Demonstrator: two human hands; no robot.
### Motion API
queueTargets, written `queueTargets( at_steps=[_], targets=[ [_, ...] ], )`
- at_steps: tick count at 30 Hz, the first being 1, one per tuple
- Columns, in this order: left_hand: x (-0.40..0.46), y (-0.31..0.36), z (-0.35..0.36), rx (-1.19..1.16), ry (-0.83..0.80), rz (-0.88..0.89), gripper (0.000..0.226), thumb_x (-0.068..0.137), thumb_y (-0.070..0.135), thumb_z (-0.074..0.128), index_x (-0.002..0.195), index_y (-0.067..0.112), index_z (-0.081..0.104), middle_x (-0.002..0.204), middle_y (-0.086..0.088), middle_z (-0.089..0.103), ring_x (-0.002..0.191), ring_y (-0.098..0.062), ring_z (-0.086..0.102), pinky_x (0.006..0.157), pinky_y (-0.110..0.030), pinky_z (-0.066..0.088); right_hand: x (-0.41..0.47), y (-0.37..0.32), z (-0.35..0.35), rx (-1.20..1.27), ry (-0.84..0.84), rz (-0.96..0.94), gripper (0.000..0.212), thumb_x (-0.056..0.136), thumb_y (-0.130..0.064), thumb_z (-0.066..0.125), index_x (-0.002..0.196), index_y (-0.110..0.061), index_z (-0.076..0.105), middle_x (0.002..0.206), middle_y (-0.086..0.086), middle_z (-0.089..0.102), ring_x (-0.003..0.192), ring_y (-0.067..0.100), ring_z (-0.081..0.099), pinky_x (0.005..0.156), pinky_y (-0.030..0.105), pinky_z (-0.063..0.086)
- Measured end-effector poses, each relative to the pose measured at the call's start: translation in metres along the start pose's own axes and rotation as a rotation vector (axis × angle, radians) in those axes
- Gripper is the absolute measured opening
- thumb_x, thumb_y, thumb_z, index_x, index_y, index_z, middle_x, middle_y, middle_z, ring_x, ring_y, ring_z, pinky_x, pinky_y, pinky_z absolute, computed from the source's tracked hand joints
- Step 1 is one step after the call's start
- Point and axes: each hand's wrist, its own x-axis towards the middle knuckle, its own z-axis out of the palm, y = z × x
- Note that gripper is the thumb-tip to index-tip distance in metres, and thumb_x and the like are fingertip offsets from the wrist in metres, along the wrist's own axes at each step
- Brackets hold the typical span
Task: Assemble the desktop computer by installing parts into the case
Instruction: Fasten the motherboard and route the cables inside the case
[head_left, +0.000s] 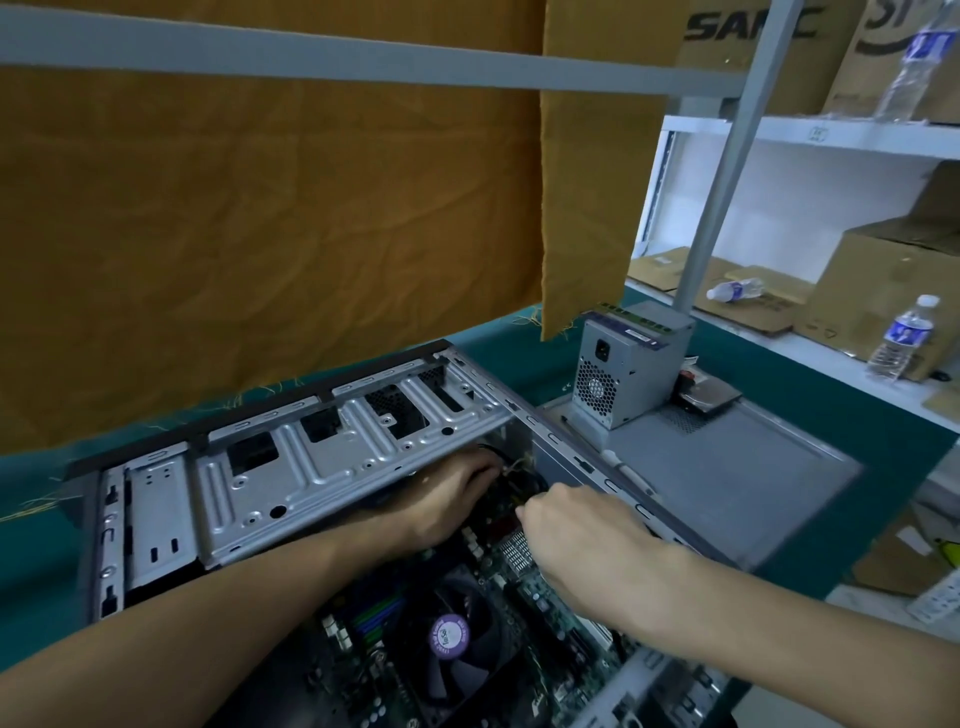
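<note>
case (291, 467) lies open on its side across the green mat, so the board inside can be reached from above. right of the case, the power supply (628, 371) stands on the removed side panel (727, 467), likely parked until its turn. inside the case, the motherboard (540, 592) carries a cooler fan (447, 649). left hand (452, 499) reaches under the drive cage, fingers curled among wires (524, 486); what it holds is hidden. right hand (576, 530) seems to pinch a wire, grip unclear.
</note>
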Motion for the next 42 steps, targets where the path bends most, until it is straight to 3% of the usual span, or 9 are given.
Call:
queueTargets(
  at_steps=[3, 8, 15, 25, 29, 35, 38, 40, 42],
  targets=[
    [-0.003, -0.002, 0.003, 0.043, 0.042, 0.033, 0.021, 0.108, 0.016, 0.047, 0.114, 0.007, 0.065, 0.108, -0.004, 0.061, 0.096, -0.006, 0.048, 0.079, -0.006, 0.031, -0.004, 0.002, 0.001, -0.010, -0.011, 0.005, 0.029, 0.100, 0.000, 0.052, 0.077, -0.015, 0.041, 0.068, 0.002, 0.041, 0.054, 0.019, 0.038, 0.048, 0.031, 0.033],
    [-0.009, -0.009, 0.009, 0.070, 0.071, 0.066, 0.017, 0.109, 0.023, 0.041, 0.103, 0.015, 0.056, 0.099, 0.006, 0.051, 0.090, -0.009, 0.048, 0.081, -0.022, 0.034, -0.011, 0.005, -0.003, 0.015, -0.019, -0.014, 0.017, 0.097, 0.004, 0.055, 0.097, -0.013, 0.054, 0.073, 0.004, 0.044, 0.054, 0.017, 0.036, 0.044, 0.028, 0.027],
    [-0.011, -0.008, 0.009, -0.010, 0.129, -0.002, 0.014, 0.107, 0.026, 0.042, 0.106, 0.023, 0.056, 0.096, 0.008, 0.058, 0.086, -0.005, 0.053, 0.076, -0.008, 0.035, -0.010, -0.003, -0.007, 0.045, 0.009, 0.047, 0.035, 0.100, -0.002, 0.055, 0.073, -0.015, 0.036, 0.068, 0.002, 0.040, 0.059, 0.022, 0.041, 0.055, 0.033, 0.035],
    [-0.004, -0.013, 0.013, -0.004, 0.097, -0.050, 0.018, 0.108, 0.028, 0.045, 0.110, 0.022, 0.062, 0.102, 0.009, 0.061, 0.089, 0.002, 0.050, 0.077, -0.004, 0.035, -0.006, -0.008, -0.013, 0.072, -0.058, 0.038, 0.020, 0.092, 0.010, 0.049, 0.089, -0.009, 0.046, 0.101, 0.013, 0.065, 0.100, 0.034, 0.065, 0.069, 0.036, 0.040],
    [0.006, -0.010, 0.017, 0.075, 0.100, -0.132, 0.020, 0.108, 0.032, 0.044, 0.114, 0.026, 0.062, 0.111, 0.006, 0.062, 0.099, -0.008, 0.054, 0.078, -0.019, 0.035, 0.004, -0.007, -0.009, 0.060, -0.062, 0.051, 0.024, 0.092, 0.011, 0.048, 0.102, -0.009, 0.056, 0.116, 0.016, 0.067, 0.107, 0.034, 0.067, 0.069, 0.036, 0.042],
    [0.013, 0.006, 0.022, 0.153, 0.116, -0.247, 0.023, 0.106, 0.031, 0.041, 0.105, 0.022, 0.062, 0.107, -0.002, 0.064, 0.102, -0.021, 0.060, 0.090, -0.037, 0.047, 0.003, 0.002, -0.003, 0.040, 0.266, 0.009, 0.016, 0.104, -0.017, 0.052, 0.116, -0.007, 0.051, 0.104, 0.011, 0.067, 0.096, 0.032, 0.070, 0.061, 0.035, 0.040],
    [0.008, 0.022, 0.018, 0.164, -0.033, -0.336, 0.047, 0.099, 0.014, 0.045, 0.145, 0.005, 0.039, 0.136, -0.018, 0.051, 0.127, -0.035, 0.050, 0.109, -0.044, 0.041, -0.008, 0.019, -0.009, 0.009, 0.519, -0.048, 0.008, 0.100, -0.023, 0.053, 0.102, -0.017, 0.048, 0.091, 0.006, 0.064, 0.079, 0.032, 0.068, 0.057, 0.035, 0.035],
    [0.002, 0.034, 0.012, 0.263, -0.162, -0.342, 0.069, 0.093, 0.001, 0.047, 0.153, -0.003, 0.013, 0.144, -0.023, 0.038, 0.129, -0.039, 0.044, 0.109, -0.040, 0.037, -0.013, 0.033, -0.009, 0.013, 0.678, -0.059, 0.015, 0.096, -0.031, 0.058, 0.102, -0.019, 0.053, 0.092, 0.003, 0.060, 0.078, 0.027, 0.066, 0.057, 0.033, 0.036],
    [0.001, 0.048, -0.004, 0.237, -0.254, -0.339, 0.054, 0.091, -0.003, 0.048, 0.141, 0.001, 0.026, 0.135, -0.022, 0.041, 0.115, -0.036, 0.050, 0.097, -0.039, 0.040, -0.015, 0.043, -0.005, 0.032, 0.617, 0.015, 0.036, 0.097, -0.047, 0.055, 0.118, -0.018, 0.050, 0.108, 0.004, 0.054, 0.093, 0.026, 0.061, 0.067, 0.034, 0.043]
  ],
)
